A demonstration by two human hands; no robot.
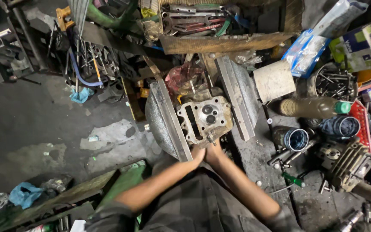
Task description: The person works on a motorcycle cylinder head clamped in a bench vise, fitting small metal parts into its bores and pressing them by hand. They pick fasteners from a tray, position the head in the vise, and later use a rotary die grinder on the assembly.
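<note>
Cylinder head (205, 119) is clamped between vise halves (167, 121). Left hand (197, 155) and right hand (214, 153) are pressed at its near edge; grip cannot be told. Slippage is risked if clamping is loose.

Two bare forearms, no gloves, no watch or rings visible. Dark grey checked shirt, sleeves rolled up near the elbows. Both hands (207, 155) bare.

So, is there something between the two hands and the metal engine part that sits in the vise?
Nothing visible. The left hand and right hand are together at the near, lower edge of the engine cylinder head, which sits between the two vise jaws. Whether the fingers actually grip it cannot be told.
</note>
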